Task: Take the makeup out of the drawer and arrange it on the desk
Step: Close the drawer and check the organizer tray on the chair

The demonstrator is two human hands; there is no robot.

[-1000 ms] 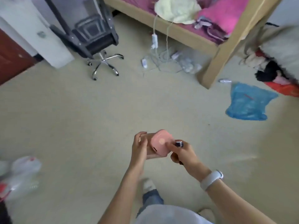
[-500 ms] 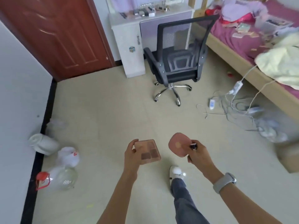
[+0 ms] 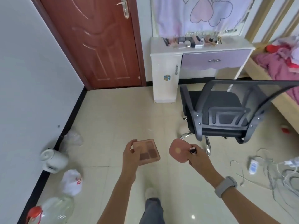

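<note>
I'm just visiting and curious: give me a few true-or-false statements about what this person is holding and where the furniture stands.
1. The left hand holds an eyeshadow palette. True.
2. The right hand is empty. False: it holds a pink lid and a small dark tube.
3. The desk drawer is pulled open. False: it is shut.
4. Makeup already sits on the desk. True.
5. The chair stands before the desk. True.

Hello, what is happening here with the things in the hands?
A person stands in a bedroom, facing a white desk across the floor. The left hand holds an open eyeshadow palette. The right hand holds a round pink compact and a small dark tube. More makeup already lies on the desk, and an office chair stands in front of it.
</note>
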